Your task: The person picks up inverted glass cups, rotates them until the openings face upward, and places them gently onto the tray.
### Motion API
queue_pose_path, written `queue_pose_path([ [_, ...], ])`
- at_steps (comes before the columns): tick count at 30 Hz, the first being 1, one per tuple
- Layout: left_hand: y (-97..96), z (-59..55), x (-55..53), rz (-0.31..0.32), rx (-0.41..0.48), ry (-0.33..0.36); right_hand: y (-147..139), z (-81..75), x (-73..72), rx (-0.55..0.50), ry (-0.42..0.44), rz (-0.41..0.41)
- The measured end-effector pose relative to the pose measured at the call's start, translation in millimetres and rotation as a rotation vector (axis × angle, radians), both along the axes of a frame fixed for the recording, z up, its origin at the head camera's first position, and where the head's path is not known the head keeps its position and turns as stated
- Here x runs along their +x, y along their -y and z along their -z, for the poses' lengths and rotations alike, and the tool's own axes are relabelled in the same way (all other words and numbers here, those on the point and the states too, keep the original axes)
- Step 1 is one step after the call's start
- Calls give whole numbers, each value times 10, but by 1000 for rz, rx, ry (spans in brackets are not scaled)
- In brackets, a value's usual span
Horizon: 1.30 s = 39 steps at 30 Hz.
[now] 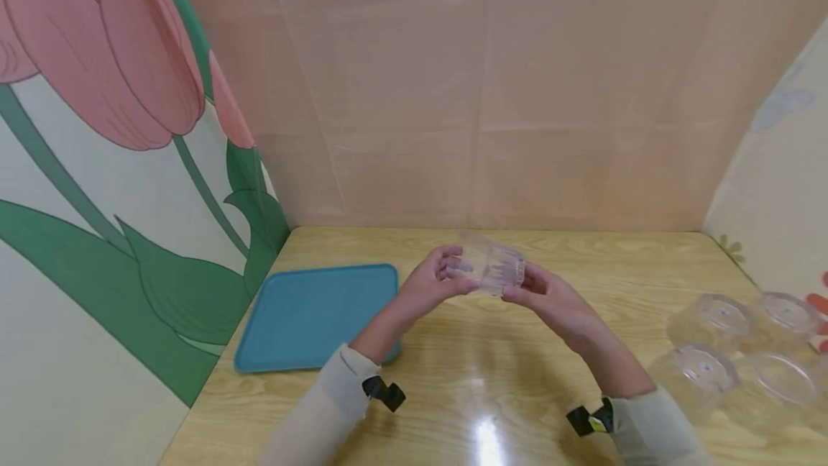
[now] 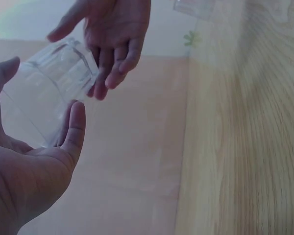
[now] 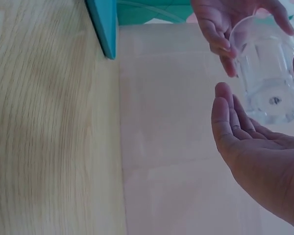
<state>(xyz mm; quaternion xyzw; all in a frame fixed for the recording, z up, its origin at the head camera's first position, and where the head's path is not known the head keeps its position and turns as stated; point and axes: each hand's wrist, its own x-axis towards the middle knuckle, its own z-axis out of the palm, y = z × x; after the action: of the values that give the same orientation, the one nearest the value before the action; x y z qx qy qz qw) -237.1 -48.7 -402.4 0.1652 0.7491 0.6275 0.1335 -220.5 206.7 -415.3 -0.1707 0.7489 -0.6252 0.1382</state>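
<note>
A clear, see-through cup (image 1: 503,269) with a faceted lower part is held tilted on its side above the wooden table. My left hand (image 1: 428,286) grips it near the wide rim, thumb on one side and fingers on the other. At the base end is my right hand (image 1: 561,305), its thumb and fingers spread loosely around the bottom. In the right wrist view the cup's base (image 3: 275,101) faces that palm, and a gap shows between the fingers (image 3: 222,112) and the cup wall.
To the left a blue tray (image 1: 317,318) lies on the table (image 1: 453,394), partly behind the left forearm. Several more clear cups (image 1: 708,367) stand together at the right edge. A pinkish sheet (image 1: 491,92) hangs behind, with flower-patterned panels (image 1: 194,286) at both sides.
</note>
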Motion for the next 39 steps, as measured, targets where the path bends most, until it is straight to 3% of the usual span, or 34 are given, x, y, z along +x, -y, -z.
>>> queue_pose_path([
  [6, 116, -27, 22, -51, -10, 6, -70, -11, 31, 72, -17, -9],
  [17, 412, -46, 38, -68, -8, 20, -276, -125, 129, 241, -95, 11],
  [25, 628, -54, 54, -138, -123, 6, -459, -199, 200, 359, -149, 21],
  [39, 905, -80, 64, -219, -222, -18, -749, -262, 280, 558, -189, 60],
])
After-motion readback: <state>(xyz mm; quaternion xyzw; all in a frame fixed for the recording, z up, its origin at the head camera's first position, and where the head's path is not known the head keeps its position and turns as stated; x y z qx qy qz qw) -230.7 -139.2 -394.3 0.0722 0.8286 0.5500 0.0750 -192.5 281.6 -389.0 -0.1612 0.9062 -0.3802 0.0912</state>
